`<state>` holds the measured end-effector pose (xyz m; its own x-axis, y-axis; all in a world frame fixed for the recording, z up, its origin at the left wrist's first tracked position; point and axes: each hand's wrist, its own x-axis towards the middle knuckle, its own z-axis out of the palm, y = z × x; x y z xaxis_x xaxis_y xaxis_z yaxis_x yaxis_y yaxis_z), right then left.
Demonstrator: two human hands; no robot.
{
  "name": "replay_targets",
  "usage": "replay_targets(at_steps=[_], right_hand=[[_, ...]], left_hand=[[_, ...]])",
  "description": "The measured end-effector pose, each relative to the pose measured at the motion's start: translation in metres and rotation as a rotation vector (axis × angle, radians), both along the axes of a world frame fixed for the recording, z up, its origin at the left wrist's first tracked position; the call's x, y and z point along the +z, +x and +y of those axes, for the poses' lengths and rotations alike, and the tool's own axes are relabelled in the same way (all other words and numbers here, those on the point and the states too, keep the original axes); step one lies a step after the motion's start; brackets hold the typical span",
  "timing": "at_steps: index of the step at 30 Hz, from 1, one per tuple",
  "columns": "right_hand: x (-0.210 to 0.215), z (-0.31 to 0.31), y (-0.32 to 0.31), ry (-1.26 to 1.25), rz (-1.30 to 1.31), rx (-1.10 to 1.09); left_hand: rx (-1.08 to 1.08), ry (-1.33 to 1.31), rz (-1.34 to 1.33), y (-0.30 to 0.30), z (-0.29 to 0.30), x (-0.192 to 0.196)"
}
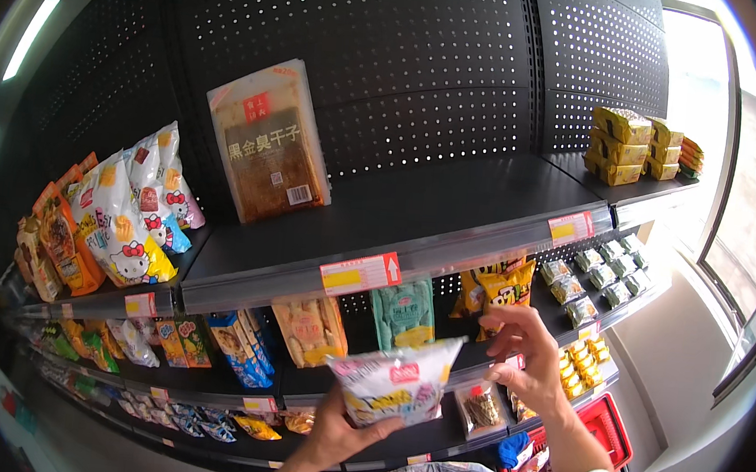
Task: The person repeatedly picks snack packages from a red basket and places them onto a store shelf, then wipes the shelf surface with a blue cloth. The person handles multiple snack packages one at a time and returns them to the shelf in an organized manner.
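Note:
My left hand point(335, 437) grips a white snack bag point(400, 389) with yellow and purple print by its lower left side, thumb across the front. The bag is held in front of the shelves, slightly tilted. To its right, my right hand point(525, 359) is raised with fingers loosely bent and apart, touching nothing that I can see. Behind that hand hangs or stands a yellow snack bag point(509, 286), partly hidden by the fingers. On the upper shelf point(433, 207) a large clear-and-brown flat food pack point(272, 143) leans against the perforated black back panel.
White cartoon-printed bags point(122, 216) and orange packs point(65, 242) stand at the left. Stacked yellow packs point(616, 148) are at the far right. Lower shelves carry a green pack point(403, 313) and blue boxes point(240, 349). A red basket point(616, 432) sits below right.

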<state>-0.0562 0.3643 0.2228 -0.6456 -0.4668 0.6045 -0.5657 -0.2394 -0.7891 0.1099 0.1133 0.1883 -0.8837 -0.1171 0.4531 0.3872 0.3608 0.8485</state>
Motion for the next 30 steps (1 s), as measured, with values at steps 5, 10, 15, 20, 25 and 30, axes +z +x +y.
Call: replay_targets(at_steps=[5,10,15,20,25,30], right_hand=[[0.067,-0.013,0.000,0.198,0.070,0.280],[0.126,-0.022,-0.013,0.272,0.056,0.285],[0.156,-0.057,-0.072,0.170,0.174,0.225],[0.180,-0.085,-0.137,0.362,0.160,0.112],[0.187,-0.118,-0.184,0.502,0.175,0.040],[0.184,-0.155,-0.220,0.527,0.118,-0.008]], left_hand=[[-0.018,-0.023,0.123,-0.010,0.003,0.087],[-0.116,0.002,0.272,-0.058,0.006,0.155],[-0.038,-0.130,0.281,-0.109,-0.004,0.206],[0.084,-0.359,0.128,-0.168,-0.044,0.226],[0.231,-0.351,-0.123,-0.208,-0.070,0.234],[0.331,-0.309,-0.110,-0.255,-0.110,0.222]])
